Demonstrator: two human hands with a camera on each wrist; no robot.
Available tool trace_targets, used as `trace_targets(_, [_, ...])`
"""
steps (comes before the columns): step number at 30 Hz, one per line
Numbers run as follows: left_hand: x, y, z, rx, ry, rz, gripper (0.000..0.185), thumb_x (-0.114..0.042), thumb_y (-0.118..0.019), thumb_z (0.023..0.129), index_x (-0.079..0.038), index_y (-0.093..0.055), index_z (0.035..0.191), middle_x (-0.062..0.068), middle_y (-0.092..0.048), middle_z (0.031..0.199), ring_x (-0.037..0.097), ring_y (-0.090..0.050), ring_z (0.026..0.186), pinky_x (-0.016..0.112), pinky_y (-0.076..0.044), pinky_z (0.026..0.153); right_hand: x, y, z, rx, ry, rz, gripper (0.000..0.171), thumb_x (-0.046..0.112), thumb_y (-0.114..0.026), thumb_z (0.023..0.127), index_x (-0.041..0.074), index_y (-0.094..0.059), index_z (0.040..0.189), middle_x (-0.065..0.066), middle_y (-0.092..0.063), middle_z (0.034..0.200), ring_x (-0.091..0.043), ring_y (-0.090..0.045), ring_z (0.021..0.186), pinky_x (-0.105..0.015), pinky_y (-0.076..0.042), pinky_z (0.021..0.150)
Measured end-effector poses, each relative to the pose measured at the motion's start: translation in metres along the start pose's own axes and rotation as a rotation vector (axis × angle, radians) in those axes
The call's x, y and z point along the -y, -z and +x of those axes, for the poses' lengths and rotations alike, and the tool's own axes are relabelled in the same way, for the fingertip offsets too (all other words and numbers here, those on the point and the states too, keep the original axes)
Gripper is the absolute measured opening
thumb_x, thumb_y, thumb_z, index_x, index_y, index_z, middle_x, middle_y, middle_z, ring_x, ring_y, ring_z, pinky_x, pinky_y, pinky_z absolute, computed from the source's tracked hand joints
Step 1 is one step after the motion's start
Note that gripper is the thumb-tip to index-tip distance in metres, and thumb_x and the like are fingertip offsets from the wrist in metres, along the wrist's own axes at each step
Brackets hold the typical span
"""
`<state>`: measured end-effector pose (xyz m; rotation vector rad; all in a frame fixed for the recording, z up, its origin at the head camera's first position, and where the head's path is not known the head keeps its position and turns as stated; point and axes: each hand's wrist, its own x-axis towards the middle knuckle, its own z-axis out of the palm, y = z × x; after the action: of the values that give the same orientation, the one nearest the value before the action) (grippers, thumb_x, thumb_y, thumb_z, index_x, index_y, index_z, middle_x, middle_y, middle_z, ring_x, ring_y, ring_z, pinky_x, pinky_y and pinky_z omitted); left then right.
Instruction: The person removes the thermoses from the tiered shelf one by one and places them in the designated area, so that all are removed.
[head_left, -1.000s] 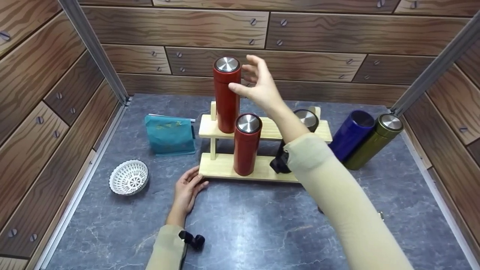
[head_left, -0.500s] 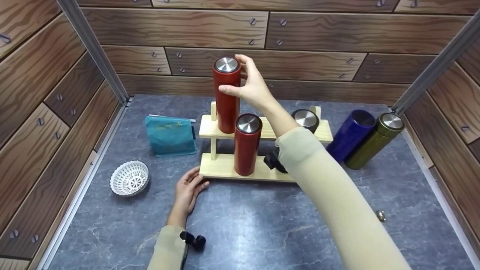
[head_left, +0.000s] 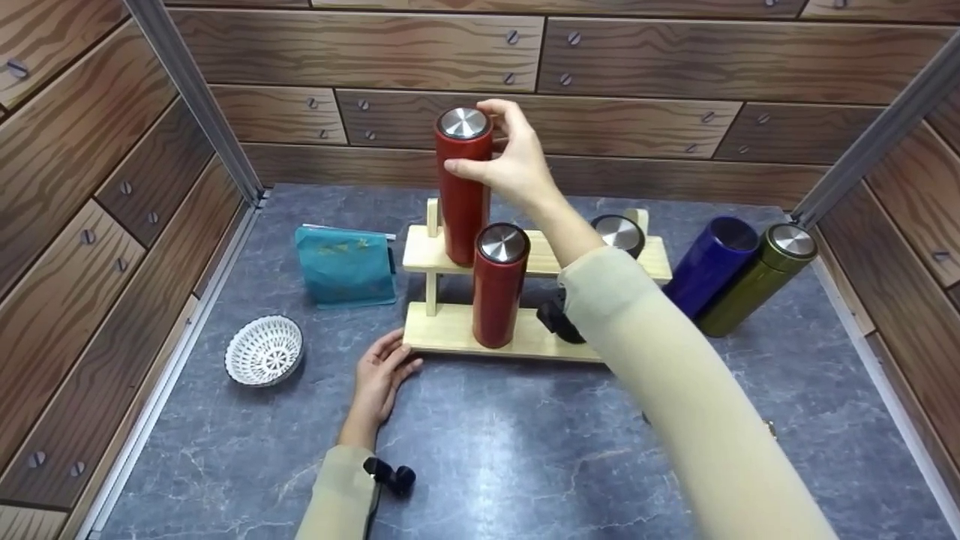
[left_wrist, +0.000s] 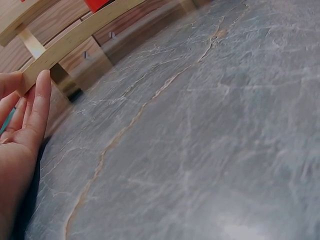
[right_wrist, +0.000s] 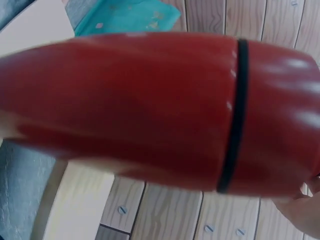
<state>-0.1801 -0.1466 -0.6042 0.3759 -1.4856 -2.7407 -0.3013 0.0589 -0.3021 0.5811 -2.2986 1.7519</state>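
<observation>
A red thermos (head_left: 464, 195) with a silver lid top stands on the upper shelf of a two-tier wooden rack (head_left: 435, 321). My right hand (head_left: 521, 165) grips it near the top, thumb across the front and fingers behind. In the right wrist view this thermos (right_wrist: 135, 110) fills the middle, a black band below its cap. A second red thermos (head_left: 496, 300) is upright on the lower shelf. My left hand (head_left: 379, 379) holds that shelf's left end, thumb and fingers around the corner of the board (left_wrist: 75, 42).
On the left are a teal pouch (head_left: 345, 266) and a white woven bowl (head_left: 264, 351). A black thermos (head_left: 619, 234) is partly hidden by the right arm. Blue (head_left: 709, 262) and olive green (head_left: 754, 285) thermoses lean at the right. Wood-patterned walls surround the table.
My right hand has moved left from beside the upper red thermos and now wraps around it. The left hand stays at the rack's corner. The head view has shifted slightly.
</observation>
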Motion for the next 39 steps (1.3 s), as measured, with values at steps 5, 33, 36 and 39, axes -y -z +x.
trace_targets(5, [0.002, 0.001, -0.003, -0.017, 0.023, 0.008, 0.044, 0.000, -0.066, 0.084, 0.004, -0.051, 0.125, 0.018, -0.052, 0.112, 0.025, -0.059, 0.093, 0.041, -0.055, 0.081, 0.003, 0.015, -0.005, -0.023, 0.001, -0.005, 0.075, 0.012, -0.085, 0.065, 0.006, -0.045, 0.128, -0.007, -0.058, 0.115, -0.023, -0.056, 0.095, -0.031, -0.050, 0.081])
trace_targets(33, [0.002, -0.001, 0.001, -0.013, -0.004, 0.009, 0.047, -0.003, -0.069, 0.082, 0.002, -0.052, 0.126, 0.018, -0.052, 0.114, 0.025, -0.059, 0.094, 0.042, -0.055, 0.083, 0.005, 0.095, -0.019, -0.207, -0.079, 0.046, 0.076, 0.008, -0.088, 0.060, 0.012, -0.050, 0.126, -0.004, -0.059, 0.119, -0.025, -0.056, 0.100, -0.036, -0.050, 0.085])
trace_targets(36, [0.001, -0.001, 0.002, -0.011, -0.011, 0.016, 0.048, -0.005, -0.070, 0.082, 0.002, -0.051, 0.126, 0.017, -0.052, 0.114, 0.025, -0.059, 0.095, 0.042, -0.055, 0.083, 0.004, 0.105, -0.022, -0.221, -0.094, 0.041, 0.077, 0.009, -0.088, 0.060, 0.014, -0.050, 0.127, -0.004, -0.059, 0.120, -0.025, -0.055, 0.102, -0.037, -0.049, 0.088])
trace_targets(39, [0.001, 0.000, 0.002, -0.004, -0.012, 0.012, 0.048, -0.004, -0.069, 0.082, 0.002, -0.051, 0.126, 0.018, -0.052, 0.114, 0.025, -0.059, 0.095, 0.042, -0.054, 0.084, 0.002, 0.116, -0.026, -0.243, -0.104, 0.052, 0.077, 0.009, -0.088, 0.060, 0.013, -0.050, 0.127, -0.005, -0.058, 0.120, -0.025, -0.054, 0.102, -0.037, -0.048, 0.088])
